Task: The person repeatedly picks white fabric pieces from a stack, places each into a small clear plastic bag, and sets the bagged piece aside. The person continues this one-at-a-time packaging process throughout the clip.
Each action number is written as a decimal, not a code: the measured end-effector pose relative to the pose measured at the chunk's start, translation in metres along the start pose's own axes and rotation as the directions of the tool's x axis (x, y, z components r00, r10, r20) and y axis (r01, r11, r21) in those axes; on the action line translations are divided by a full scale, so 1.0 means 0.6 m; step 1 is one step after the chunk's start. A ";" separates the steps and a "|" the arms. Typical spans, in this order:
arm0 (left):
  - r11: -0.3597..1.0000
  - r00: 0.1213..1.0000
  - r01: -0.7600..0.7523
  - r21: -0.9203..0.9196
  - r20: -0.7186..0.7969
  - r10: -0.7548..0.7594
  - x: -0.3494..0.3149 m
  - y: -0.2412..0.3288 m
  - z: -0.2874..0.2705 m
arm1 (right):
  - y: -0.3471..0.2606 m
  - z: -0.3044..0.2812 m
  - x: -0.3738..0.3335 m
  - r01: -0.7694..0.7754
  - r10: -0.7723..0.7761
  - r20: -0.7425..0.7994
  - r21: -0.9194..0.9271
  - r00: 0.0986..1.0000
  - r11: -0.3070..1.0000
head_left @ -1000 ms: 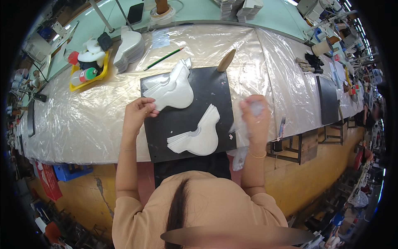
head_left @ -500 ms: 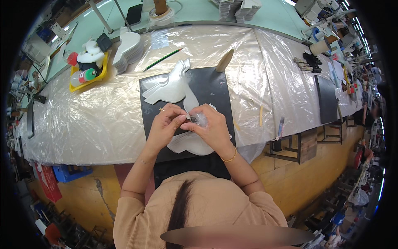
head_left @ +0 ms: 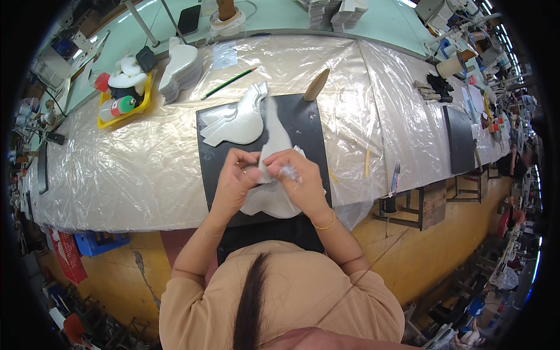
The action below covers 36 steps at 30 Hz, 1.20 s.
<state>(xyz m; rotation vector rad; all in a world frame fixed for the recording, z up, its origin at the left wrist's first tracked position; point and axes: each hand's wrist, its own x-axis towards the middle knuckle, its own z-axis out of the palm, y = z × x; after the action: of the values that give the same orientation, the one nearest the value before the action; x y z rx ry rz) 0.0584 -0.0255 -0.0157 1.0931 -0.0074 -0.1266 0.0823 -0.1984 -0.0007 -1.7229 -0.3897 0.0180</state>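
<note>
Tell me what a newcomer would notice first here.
The left hand and right hand meet at the near end of a pale curved piece, over a black board. Similar pieces lie on the board's upper left. Farther left, a bright yellow tray stands on the plastic-covered table.

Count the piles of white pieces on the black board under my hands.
2: the upper pile at the upper left of the board, and the lower pile near its front edge, partly covered by the left hand and right hand, which may hide more.
</note>
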 end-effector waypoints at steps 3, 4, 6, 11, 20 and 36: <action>0.984 0.992 0.124 0.129 -0.038 -0.120 -0.008 0.015 0.006 | -0.002 -0.002 -0.005 -0.038 0.037 0.018 0.037 0.999 0.999; 0.974 0.980 0.189 0.126 -0.086 -0.179 -0.004 0.023 0.003 | -0.001 -0.010 -0.003 -0.111 0.112 -0.004 0.123 0.994 0.986; 0.933 0.954 0.299 0.198 -0.034 -0.299 -0.008 0.045 -0.005 | 0.003 -0.024 0.004 -0.140 0.184 -0.066 0.424 0.981 0.895; 0.858 0.858 0.458 0.233 0.137 -0.495 -0.038 0.082 -0.003 | -0.006 -0.107 0.008 -0.184 0.322 -0.048 0.736 0.946 0.652; 0.731 0.711 0.608 0.310 0.198 -0.675 -0.043 0.081 -0.001 | -0.008 -0.195 0.005 -0.179 0.375 -0.332 0.495 0.866 0.850; 0.353 0.909 0.162 0.922 -0.001 -0.416 -0.040 0.059 -0.038 | 0.013 -0.325 -0.037 0.118 0.213 -0.794 0.336 0.569 0.934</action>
<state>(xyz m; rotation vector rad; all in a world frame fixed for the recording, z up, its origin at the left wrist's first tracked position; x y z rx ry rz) 0.0393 0.0132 0.0064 2.2167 -0.1094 -0.6556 0.1081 -0.3915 0.0250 -1.1923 0.3658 -0.6404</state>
